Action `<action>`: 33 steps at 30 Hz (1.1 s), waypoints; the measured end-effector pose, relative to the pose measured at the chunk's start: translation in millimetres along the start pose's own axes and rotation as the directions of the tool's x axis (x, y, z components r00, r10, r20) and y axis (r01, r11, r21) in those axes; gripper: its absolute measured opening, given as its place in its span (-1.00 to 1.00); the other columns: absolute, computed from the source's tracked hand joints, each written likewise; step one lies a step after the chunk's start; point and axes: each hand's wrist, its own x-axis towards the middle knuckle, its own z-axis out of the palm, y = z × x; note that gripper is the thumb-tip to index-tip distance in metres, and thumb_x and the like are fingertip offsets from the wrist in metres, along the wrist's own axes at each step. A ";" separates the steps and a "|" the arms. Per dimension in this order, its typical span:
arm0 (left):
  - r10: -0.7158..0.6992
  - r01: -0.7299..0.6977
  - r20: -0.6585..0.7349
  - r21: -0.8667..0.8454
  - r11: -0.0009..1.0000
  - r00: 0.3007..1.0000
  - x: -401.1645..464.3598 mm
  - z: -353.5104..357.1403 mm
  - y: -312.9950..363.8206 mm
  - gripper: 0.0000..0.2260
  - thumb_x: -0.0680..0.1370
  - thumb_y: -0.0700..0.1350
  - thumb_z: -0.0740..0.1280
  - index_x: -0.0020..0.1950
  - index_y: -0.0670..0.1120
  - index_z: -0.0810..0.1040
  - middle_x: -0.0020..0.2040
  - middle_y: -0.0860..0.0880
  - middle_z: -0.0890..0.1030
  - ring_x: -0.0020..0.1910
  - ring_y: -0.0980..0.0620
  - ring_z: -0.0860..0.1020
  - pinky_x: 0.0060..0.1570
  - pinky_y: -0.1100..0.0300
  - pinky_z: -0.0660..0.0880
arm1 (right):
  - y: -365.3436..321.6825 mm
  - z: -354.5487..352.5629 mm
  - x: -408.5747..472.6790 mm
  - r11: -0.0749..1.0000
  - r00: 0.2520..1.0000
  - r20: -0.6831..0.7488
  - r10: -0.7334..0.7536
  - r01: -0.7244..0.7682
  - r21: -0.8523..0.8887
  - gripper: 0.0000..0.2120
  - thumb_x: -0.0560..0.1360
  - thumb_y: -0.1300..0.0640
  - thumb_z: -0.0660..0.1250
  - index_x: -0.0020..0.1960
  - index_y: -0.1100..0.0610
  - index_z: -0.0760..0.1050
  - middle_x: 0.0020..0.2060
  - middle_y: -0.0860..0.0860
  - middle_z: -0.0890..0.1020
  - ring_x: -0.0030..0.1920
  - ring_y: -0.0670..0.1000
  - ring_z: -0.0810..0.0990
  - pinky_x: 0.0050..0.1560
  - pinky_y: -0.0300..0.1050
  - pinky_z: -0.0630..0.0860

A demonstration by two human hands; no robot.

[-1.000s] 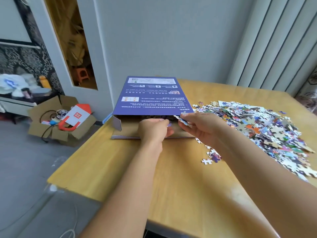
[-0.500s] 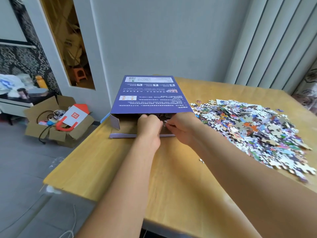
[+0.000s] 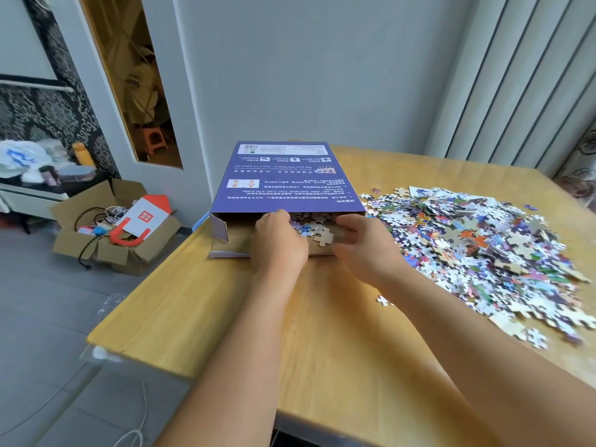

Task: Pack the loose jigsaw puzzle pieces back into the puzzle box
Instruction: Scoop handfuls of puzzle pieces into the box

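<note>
The flat blue puzzle box [image 3: 287, 179] lies on the wooden table [image 3: 322, 333] with its open end toward me. My left hand [image 3: 277, 243] is at the left of the mouth, fingers curled on the edge of the top panel. My right hand [image 3: 362, 245] is at the right of the mouth, thumb above and fingers curled below. It holds a few puzzle pieces [image 3: 317, 232] just inside the opening. A large pile of loose pieces [image 3: 483, 246] covers the table to the right of my right arm.
One stray piece [image 3: 383, 300] lies beside my right forearm. The table's left edge [image 3: 138, 298] drops to a grey floor, where an open cardboard box [image 3: 116, 233] of clutter stands. A wall is close behind the puzzle box.
My right hand has carried its pieces leftward from beside the box into its mouth. More pieces now show inside the opening. My left hand has stayed at the box mouth.
</note>
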 end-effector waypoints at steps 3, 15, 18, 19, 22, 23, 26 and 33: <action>0.003 -0.007 0.028 0.118 0.993 1.000 -0.3 -7.8 -12.7 -0.90 0.50 -0.13 0.40 -0.04 0.05 0.61 0.01 0.00 0.64 0.05 -0.10 0.58 -0.15 0.16 0.45 | 2.5 -3.0 1.8 0.867 0.970 0.129 -0.205 0.241 -0.436 -0.69 0.47 0.35 0.21 0.08 0.16 0.64 -0.04 0.09 0.68 0.00 0.14 0.61 -0.09 -0.05 0.51; 0.154 -0.149 -0.038 0.113 0.982 0.987 -12.7 -8.9 -28.8 -0.91 0.45 -0.07 0.41 -0.25 0.00 0.59 -0.11 0.02 0.57 -0.14 -0.05 0.52 -0.20 0.18 0.36 | -17.3 17.8 42.5 0.709 0.888 0.458 -0.041 0.349 -0.613 -0.74 0.62 0.15 0.12 0.26 0.18 0.44 0.22 0.16 0.47 0.27 0.20 0.43 0.13 0.03 0.40; 0.168 -0.165 -0.018 0.122 0.979 0.986 -12.7 -7.2 -28.6 -0.93 0.45 -0.07 0.39 -0.24 0.03 0.59 -0.10 0.03 0.56 -0.15 -0.02 0.50 -0.21 0.17 0.37 | -25.1 12.8 28.1 0.650 0.918 0.381 -0.112 0.358 -0.670 -0.88 0.58 0.15 0.17 -0.04 0.14 0.46 -0.08 0.08 0.51 0.02 0.15 0.50 -0.17 -0.06 0.30; 0.182 -0.180 -0.009 0.119 0.976 0.983 -12.8 -6.1 -28.1 -0.94 0.45 -0.07 0.39 -0.23 0.04 0.59 -0.10 0.05 0.56 -0.13 -0.02 0.52 -0.20 0.16 0.42 | -27.6 8.7 21.7 0.599 0.927 0.350 -0.133 0.357 -0.717 -0.89 0.58 0.14 0.19 -0.08 0.13 0.44 -0.13 0.05 0.47 -0.04 0.12 0.46 -0.20 -0.07 0.28; 0.229 -0.229 0.014 0.094 0.969 0.973 -14.6 -4.2 -27.3 -0.93 0.44 -0.08 0.39 -0.21 0.08 0.62 -0.11 0.08 0.58 -0.09 -0.02 0.56 -0.14 0.11 0.53 | -23.7 -13.9 4.0 0.561 0.940 0.280 -0.194 0.341 -0.755 -0.90 0.56 0.10 0.23 -0.05 0.10 0.49 -0.17 0.00 0.48 -0.07 0.12 0.52 -0.24 -0.06 0.36; 0.235 -0.236 0.025 0.096 0.967 0.972 -14.8 -4.1 -27.6 -0.92 0.45 -0.09 0.38 -0.22 0.07 0.63 -0.12 0.09 0.58 -0.10 -0.01 0.57 -0.15 0.11 0.54 | -19.6 -26.6 -2.0 0.599 0.941 0.263 -0.213 0.338 -0.725 -0.89 0.56 0.07 0.27 -0.01 0.07 0.54 -0.15 -0.02 0.53 -0.05 0.12 0.56 -0.22 -0.06 0.43; 0.232 -0.235 0.043 0.135 0.962 0.972 -16.3 -6.0 -25.8 -0.87 0.46 -0.11 0.36 -0.27 0.06 0.61 -0.21 0.10 0.60 -0.17 -0.02 0.59 -0.23 0.14 0.55 | 2.5 -77.5 -19.8 0.723 0.959 0.207 -0.193 0.281 -0.632 -0.73 0.46 -0.09 0.45 0.13 -0.05 0.62 -0.05 -0.13 0.61 0.00 0.00 0.62 -0.03 -0.07 0.55; 0.535 -0.540 0.197 -0.032 0.841 0.821 -47.3 10.0 39.1 -0.96 0.41 -0.03 0.41 -0.16 0.04 0.62 -0.26 0.11 0.58 -0.23 0.08 0.56 -0.17 0.11 0.56 | 55.0 -115.1 -66.0 0.796 0.839 0.464 -0.285 0.477 -0.374 -0.67 0.50 -0.08 0.45 0.25 -0.04 0.62 0.21 -0.13 0.62 0.20 -0.15 0.57 0.22 -0.07 0.50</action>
